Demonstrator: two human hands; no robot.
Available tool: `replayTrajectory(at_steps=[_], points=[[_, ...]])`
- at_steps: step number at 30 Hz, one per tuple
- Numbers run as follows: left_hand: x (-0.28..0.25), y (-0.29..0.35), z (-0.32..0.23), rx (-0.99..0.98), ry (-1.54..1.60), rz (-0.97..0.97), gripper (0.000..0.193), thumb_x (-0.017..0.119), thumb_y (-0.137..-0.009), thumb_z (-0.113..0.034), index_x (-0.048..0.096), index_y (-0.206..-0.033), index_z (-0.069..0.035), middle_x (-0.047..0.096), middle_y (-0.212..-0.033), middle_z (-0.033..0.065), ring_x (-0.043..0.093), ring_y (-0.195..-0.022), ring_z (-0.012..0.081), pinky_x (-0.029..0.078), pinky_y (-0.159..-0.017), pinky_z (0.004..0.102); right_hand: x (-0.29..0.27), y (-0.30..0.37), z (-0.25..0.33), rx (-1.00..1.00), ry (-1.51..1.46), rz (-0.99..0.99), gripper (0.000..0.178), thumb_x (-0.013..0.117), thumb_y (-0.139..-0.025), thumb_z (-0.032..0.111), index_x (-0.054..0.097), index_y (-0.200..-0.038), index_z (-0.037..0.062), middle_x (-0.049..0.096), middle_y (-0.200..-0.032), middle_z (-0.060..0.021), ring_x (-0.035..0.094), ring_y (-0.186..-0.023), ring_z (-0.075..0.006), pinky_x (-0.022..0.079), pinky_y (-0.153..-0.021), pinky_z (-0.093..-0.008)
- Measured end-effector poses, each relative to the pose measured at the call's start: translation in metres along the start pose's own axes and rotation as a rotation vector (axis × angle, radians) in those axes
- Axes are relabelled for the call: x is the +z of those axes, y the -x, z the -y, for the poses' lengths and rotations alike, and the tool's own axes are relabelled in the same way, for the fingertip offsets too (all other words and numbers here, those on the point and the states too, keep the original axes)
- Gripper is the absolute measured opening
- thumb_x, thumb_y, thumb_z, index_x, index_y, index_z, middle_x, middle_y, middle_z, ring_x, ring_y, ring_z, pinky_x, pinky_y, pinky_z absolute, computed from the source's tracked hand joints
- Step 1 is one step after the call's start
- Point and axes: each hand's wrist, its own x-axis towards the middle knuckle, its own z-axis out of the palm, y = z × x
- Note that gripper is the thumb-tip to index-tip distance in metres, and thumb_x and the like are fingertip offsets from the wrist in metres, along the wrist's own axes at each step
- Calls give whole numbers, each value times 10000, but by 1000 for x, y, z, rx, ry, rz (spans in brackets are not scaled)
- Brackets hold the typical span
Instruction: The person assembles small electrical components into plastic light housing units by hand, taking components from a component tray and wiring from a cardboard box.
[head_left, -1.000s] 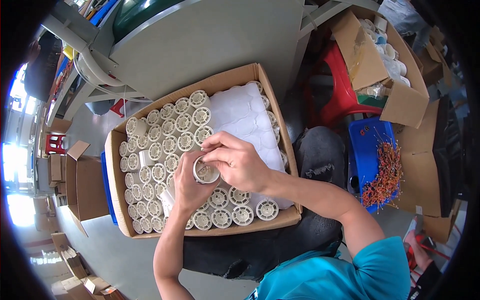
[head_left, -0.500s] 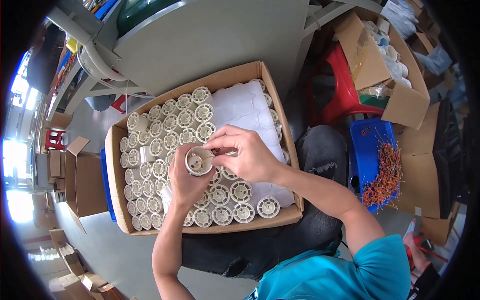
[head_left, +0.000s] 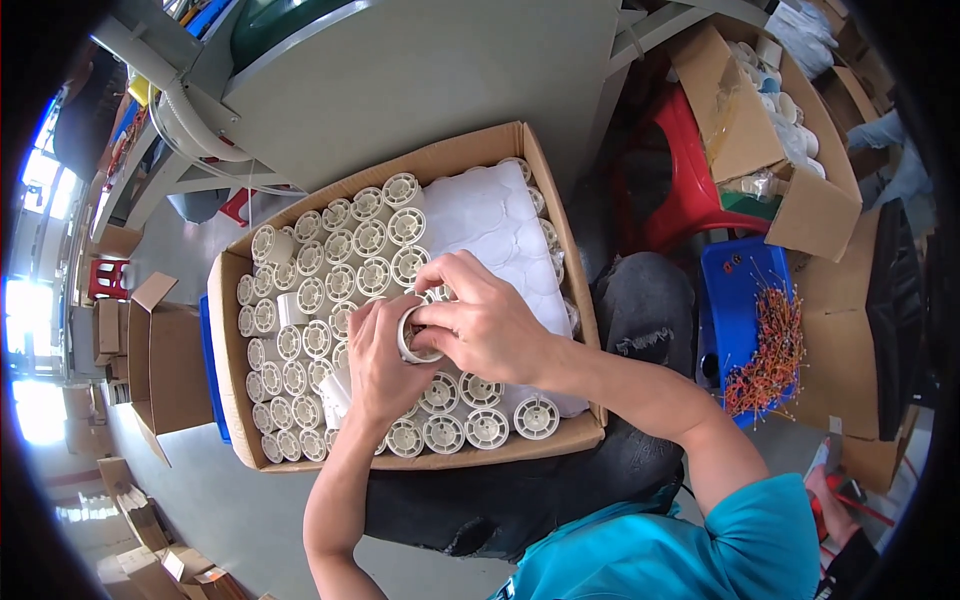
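Observation:
A white, cup-shaped plastic part (head_left: 405, 343) is tilted open end toward me above the carton, with my left hand (head_left: 375, 355) wrapped round its side. My right hand (head_left: 490, 322) reaches into its mouth with thumb and fingers pressed together; whatever they pinch is hidden inside. Below lies a cardboard carton (head_left: 540, 448) filled with rows of similar white round parts (head_left: 371, 238) showing spoked ends. A white sheet (head_left: 490, 225) with faint round dents covers the carton's right side. One white part (head_left: 338, 388) lies on its side beside my left wrist.
At right, a blue bin (head_left: 715, 275) holds a heap of red-and-yellow wired pieces (head_left: 765, 350). Behind it, a red stool (head_left: 670, 190) bears an open carton (head_left: 735, 110) of white parts. A grey machine panel (head_left: 430, 80) rises beyond my carton. Another person's hand (head_left: 835, 505) shows at lower right.
My right fingers have gone deeper into the cup-shaped part, hiding the thin piece seen at its mouth before. Both hands and the part have shifted slightly right and nearer to me.

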Motion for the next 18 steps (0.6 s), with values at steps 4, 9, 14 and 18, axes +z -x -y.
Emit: replayTrajectory(at_steps=[4,9,14,18], points=[[2,4,-1,-121,200,14,602,831,-596,-40,563,-1134,-60,630,-954,104,649,-877,285,523,-761,383,-1,2,-4,53,-100,94,173,779,-711,58,739,-876,25,585,-1061,-104,585,-949,-249,514,-789,-357],[-2,5,-4,-140,239,23,612,833,-605,-40,558,-1151,-65,626,-982,118,657,-870,296,545,-729,388,0,2,-2,179,-238,171,198,758,-763,51,752,-959,19,593,-1085,-112,611,-991,-245,515,-846,-344],[-3,1,-5,-120,214,-3,576,860,-616,-70,567,-1111,-61,667,-941,111,682,-816,256,545,-713,353,-5,-1,-6,335,-415,264,193,732,-802,31,749,-992,7,598,-1114,-117,635,-993,-231,521,-860,-333],[-3,2,-4,-110,185,0,587,867,-613,-79,562,-1113,-70,662,-941,112,675,-830,271,542,-721,367,-3,0,-4,422,-420,273,195,708,-825,8,744,-1017,-2,609,-1141,-119,639,-1010,-221,526,-870,-323]])
